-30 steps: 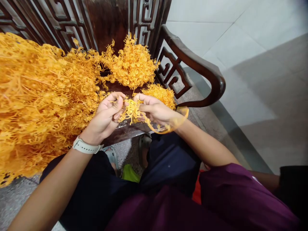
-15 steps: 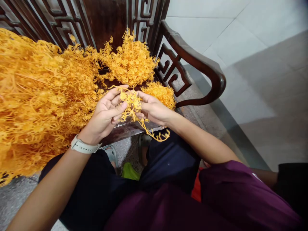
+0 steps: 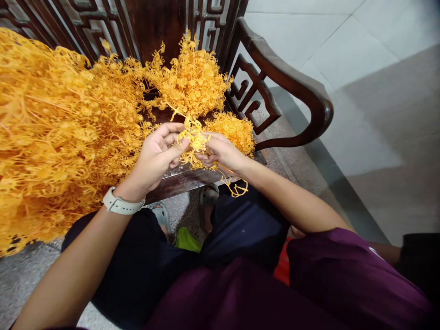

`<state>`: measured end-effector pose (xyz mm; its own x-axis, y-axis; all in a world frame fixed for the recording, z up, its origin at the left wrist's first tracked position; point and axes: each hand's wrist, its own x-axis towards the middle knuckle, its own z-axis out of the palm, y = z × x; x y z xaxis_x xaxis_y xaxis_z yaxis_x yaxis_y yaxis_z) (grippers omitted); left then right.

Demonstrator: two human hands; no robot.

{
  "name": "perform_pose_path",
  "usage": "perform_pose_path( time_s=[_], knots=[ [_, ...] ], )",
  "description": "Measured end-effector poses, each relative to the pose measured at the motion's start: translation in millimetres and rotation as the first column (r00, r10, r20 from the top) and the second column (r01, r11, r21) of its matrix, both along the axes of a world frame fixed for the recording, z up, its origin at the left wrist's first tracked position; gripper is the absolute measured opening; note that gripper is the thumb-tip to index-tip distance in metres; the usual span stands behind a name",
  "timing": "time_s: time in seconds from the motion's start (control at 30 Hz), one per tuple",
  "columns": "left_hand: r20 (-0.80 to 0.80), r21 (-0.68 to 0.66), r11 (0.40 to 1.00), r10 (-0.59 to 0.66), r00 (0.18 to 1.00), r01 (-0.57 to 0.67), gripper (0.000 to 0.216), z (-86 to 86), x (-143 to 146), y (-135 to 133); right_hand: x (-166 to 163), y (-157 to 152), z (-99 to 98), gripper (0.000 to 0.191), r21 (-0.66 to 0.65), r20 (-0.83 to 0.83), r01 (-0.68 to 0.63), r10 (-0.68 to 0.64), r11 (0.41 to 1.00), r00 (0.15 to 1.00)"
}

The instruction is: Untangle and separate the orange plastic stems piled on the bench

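Between my hands is a small tangle of yellow plastic flower pieces, its thin stems trailing down to the right. My left hand, with a pale watch strap on the wrist, pinches it from the left with thumb and fingers. From the right, my right hand grips the same tangle with closed fingers. Just behind my hands lie a small pile of the yellow pieces and a taller pile on the dark wooden bench. A very large orange-yellow heap of the same kind fills the left side.
The bench has a curved wooden armrest at the right and a lattice back. A tiled wall stands beyond the armrest. Below are my legs, sandals, a green thing on the floor and a red thing.
My hands and the tangle have shifted slightly right in view. The tangle has turned a little, with one stem now pointing up and the trailing stems hanging closer beneath my right hand.
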<state>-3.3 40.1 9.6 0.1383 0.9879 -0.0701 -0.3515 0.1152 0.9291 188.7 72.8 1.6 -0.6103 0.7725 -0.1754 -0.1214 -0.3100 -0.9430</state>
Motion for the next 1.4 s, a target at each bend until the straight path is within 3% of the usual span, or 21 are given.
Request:
perform_pose_path(
  time_s=[0.23, 0.3, 0.37, 0.47, 0.6, 0.8, 0.97, 1.1, 1.27, 1.33, 1.4],
  knots=[
    [-0.039, 0.043, 0.998, 0.05, 0.998, -0.048, 0.021, -5.0, 5, 1, -3, -5, 3.1, 0.055, -0.031, 0.055, -0.001, 0.002, 1.0, 0.998],
    [-0.007, 0.067, 0.996, 0.061, 0.998, -0.06, 0.025, -5.5, 5, -2, -4, -6, 0.0, 0.056, -0.016, 0.072, 0.004, -0.003, 1.0, 0.997],
    [-0.002, 0.12, 0.992, 0.035, 0.999, -0.034, 0.043, -5.8, 4, -5, -3, -6, -2.9, 0.059, -0.004, 0.081, 0.026, -0.025, 1.0, 0.996],
    [-0.188, 0.223, 0.975, 0.033, 0.982, 0.01, 0.069, -8.2, 7, -10, -1, -6, -4.5, 0.059, -0.01, 0.094, 0.066, -0.065, 0.998, 0.993],
    [-0.343, 0.276, 0.961, 0.113, 0.932, -0.015, 0.051, -13.6, 13, -11, -2, -5, -3.8, 0.062, -0.054, 0.144, 0.113, -0.104, 0.992, 0.984],
    [-0.186, 0.167, 0.983, 0.112, 0.976, -0.08, 0.039, -8.1, 2, -1, -1, 3, -5.3, 0.065, -0.031, 0.116, 0.183, -0.178, 0.983, 0.977],
    [-0.137, 0.041, 0.996, -0.072, 0.988, 0.079, 0.037, 1.4, -13, 5, 5, 10, -1.6, 0.067, 0.073, 0.062, 0.227, -0.231, 0.971, 0.971],
    [-0.333, 0.058, 0.98, -0.161, 0.929, 0.191, 0.034, 0.7, -12, 0, 9, 11, 5.7, 0.064, 0.193, 0.109, 0.284, -0.308, 0.939, 0.945],
    [-0.591, 0.216, 0.968, 0.024, 0.806, 0.13, 0.041, -9.5, -5, -7, 11, 6, 9.4, 0.055, 0.323, 0.096, 0.267, -0.312, 0.908, 0.945],
    [-0.663, 0.275, 0.945, 0.055, 0.746, 0.175, 0.025, -12.8, -5, -5, 11, 5, 9.4, 0.049, 0.303, 0.079, 0.246, -0.281, 0.921, 0.956],
    [-0.723, 0.312, 0.918, 0.062, 0.688, 0.246, 0.025, -14.3, -8, -3, 12, 5, 9.7, 0.041, 0.247, 0.083, 0.233, -0.26, 0.941, 0.962]
  ],
)
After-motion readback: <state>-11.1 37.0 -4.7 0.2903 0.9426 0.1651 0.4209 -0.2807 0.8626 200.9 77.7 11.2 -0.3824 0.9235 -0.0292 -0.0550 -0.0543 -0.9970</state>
